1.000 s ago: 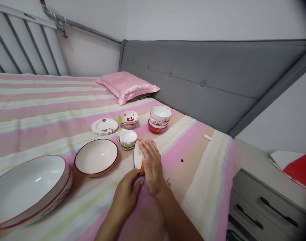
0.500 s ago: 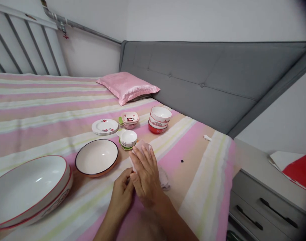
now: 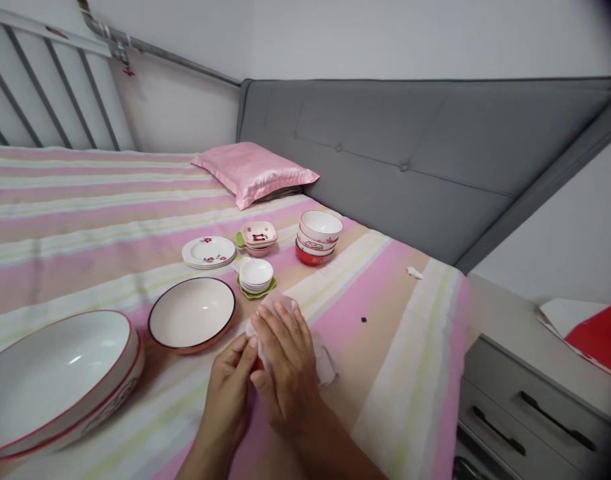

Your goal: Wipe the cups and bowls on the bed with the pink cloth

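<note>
On the striped bed (image 3: 385, 340), the nested bowls (image 3: 60, 373) at near left and black-rimmed bowl (image 3: 191, 313) right of them lie clear of the work. The right hand (image 3: 290, 367) lies nearly flat, fingers extended over the cloth (image 3: 326, 363); the left hand (image 3: 228, 383) pinches the orange dish (image 3: 258, 365), mostly hidden between them. Good wiping probably wants that pinch firm, palm pressure even, loose cloth gathered.

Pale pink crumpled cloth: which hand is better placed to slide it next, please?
Right hand, I think: it lies outstretched over the pale pink crumpled cloth. The left hand seems occupied, its thumb and fingers closed beside a mostly hidden orange object.
</note>
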Demonstrator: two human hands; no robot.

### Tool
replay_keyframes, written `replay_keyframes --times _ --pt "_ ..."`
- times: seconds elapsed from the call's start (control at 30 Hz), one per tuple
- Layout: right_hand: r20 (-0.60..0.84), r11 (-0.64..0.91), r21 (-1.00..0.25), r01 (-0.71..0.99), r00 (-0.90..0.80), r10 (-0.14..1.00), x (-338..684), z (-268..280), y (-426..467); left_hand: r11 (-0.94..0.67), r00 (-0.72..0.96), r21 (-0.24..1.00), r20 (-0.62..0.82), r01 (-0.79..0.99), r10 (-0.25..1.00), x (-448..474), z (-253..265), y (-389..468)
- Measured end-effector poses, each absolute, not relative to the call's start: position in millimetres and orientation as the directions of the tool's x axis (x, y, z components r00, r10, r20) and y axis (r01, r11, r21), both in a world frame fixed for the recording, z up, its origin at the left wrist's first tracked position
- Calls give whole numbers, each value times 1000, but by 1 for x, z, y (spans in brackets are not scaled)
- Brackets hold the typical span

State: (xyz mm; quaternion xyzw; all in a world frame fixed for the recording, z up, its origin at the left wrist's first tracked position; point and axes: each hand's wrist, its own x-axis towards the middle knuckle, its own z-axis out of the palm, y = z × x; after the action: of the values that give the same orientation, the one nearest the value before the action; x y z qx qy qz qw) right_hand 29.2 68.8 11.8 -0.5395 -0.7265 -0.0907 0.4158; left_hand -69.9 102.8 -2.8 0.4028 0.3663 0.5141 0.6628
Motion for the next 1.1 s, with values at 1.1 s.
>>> replay_keyframes --times 1.1 --pt "638 503 -233 832 -260 725 33 18 72 171 302 910 -54 -377 952 -74 -5 105"
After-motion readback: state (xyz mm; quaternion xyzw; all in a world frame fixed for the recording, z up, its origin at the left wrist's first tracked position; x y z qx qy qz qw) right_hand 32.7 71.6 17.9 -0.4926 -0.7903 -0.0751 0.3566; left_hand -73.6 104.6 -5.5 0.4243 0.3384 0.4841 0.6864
